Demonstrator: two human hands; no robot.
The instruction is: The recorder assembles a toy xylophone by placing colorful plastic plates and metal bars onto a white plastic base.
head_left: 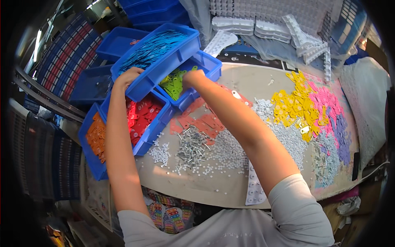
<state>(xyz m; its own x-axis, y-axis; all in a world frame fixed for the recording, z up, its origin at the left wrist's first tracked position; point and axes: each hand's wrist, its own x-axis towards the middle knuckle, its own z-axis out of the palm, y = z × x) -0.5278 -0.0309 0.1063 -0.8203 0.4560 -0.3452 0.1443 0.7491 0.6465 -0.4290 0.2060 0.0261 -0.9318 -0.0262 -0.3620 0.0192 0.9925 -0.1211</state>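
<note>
My left hand [131, 76] grips the near left corner of a blue plastic bin [164, 61] full of thin blue strips. This bin sits tilted over other bins. My right hand [192, 78] reaches into a lower blue bin [212, 64] beside a heap of lime-green flat tabs [173, 84]; its fingers are hidden from view. Red tabs [142, 117] fill the bin below my left hand, partly covered by the upper bin. Orange tabs [96, 136] lie in another bin left of my left forearm.
On the table [164, 179] lie salmon tabs [205, 123], metal pins [192, 148], small white discs [226, 148], yellow tabs [294, 105], pink tabs [327, 103] and purple tabs [341, 131]. White moulded strips [308, 41] stand at the back. A white perforated strip [255, 189] lies at the front edge.
</note>
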